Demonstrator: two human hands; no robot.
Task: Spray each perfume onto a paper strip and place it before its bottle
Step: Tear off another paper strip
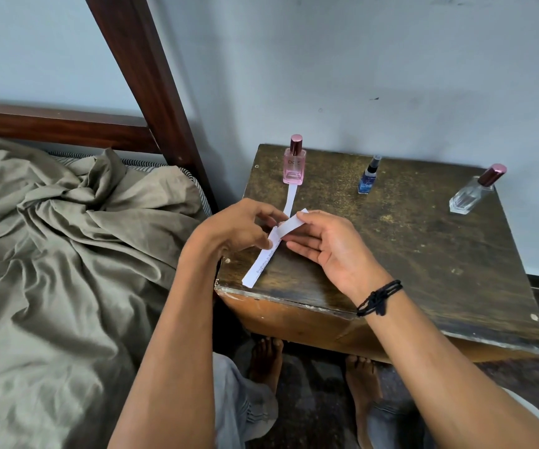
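Paper strips, thin white slips with faint print, are being separated: the left hand (245, 226) and right hand (321, 243) both pinch a bundle of white paper strips (269, 251) low over the worn dark wooden tabletop (407, 254). One plain white strip (291, 199) already lies before the square pink glass bottle (294, 163) with its metallic rose cap. By my reading, the small blue bottle (368, 176) comes next, then the clear faceted glass bottle (473, 192); peeling off one flimsy slip calls for a light fingertip pinch.
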